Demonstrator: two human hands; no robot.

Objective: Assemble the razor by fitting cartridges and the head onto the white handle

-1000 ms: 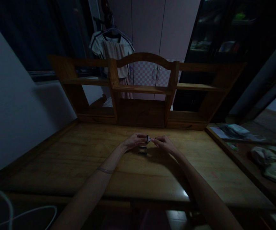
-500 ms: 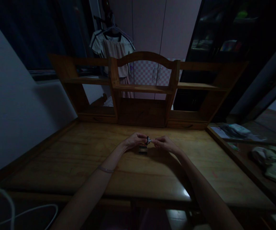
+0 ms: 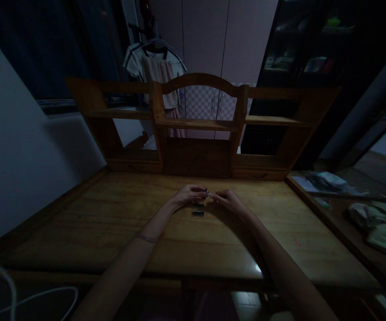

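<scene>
Over the middle of the desk, my left hand (image 3: pixel 188 195) pinches a small dark and silvery thing (image 3: pixel 207 193) between thumb and fingertips. Its kind is too small and dim to make out. From the right, my right hand (image 3: pixel 228 199) meets the thing's silvery end, its fingers closed in a pinch. Just below the hands, a short dark strip (image 3: pixel 198 214) lies on the wooden desk (image 3: pixel 166 240). A second dark strip (image 3: pixel 198 205) sits a little farther back, partly beside my left fingers.
A wooden shelf unit (image 3: pixel 197 125) with small drawers stands along the desk's back edge. To the right, a lower surface holds papers and a plastic packet (image 3: pixel 329 179) and a pale cloth item (image 3: pixel 385 227). A white cable (image 3: pixel 45 292) loops at lower left.
The view has shifted slightly. Both hands stay at about the same place, and the held thing looks slightly turned between the fingers.
</scene>
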